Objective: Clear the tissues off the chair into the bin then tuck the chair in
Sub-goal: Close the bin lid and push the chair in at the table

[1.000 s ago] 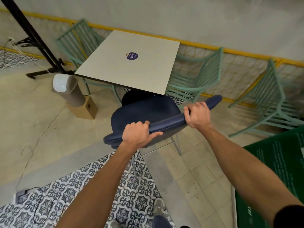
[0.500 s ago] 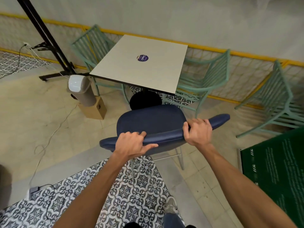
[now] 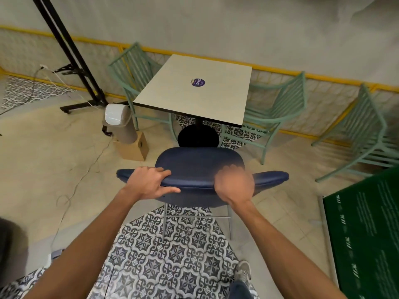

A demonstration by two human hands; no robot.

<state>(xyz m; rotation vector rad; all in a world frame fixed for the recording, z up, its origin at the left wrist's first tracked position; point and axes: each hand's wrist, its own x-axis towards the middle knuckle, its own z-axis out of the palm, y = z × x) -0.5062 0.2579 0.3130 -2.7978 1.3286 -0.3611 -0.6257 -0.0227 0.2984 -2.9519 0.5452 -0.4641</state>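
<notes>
Head view: blue chair (image 3: 199, 162) is seen from behind and above, upright, its seat facing the table (image 3: 194, 91) but not yet under the top; seat front edge lies near the black table base (image 3: 197, 137). No tissues are visible on the seat. L hand (image 3: 149, 183) is clamped on the backrest top edge, fingers over the front, thumb along the rear face. R hand (image 3: 234, 184) is blurred; it rests on the backrest top edge to the right of centre, w/ fingers curled over, but whether it is fully closed on the edge cannot be told. Both forearms are stretched fwd, hands apart, one on each side of the backrest's middle. Bin (image 3: 118, 124), grey w/ a white lid, is set to the left of the table on a cardboard box (image 3: 135, 147). Three green slatted chairs are placed around: one (image 3: 131, 67) behind the table's left side, one (image 3: 278, 108) at its right, one (image 3: 362, 130) further right. A purple round sticker (image 3: 197, 82) is seen on the tabletop. A shoe (image 3: 243, 271) is visible on the patterned tiles at lower right.
</notes>
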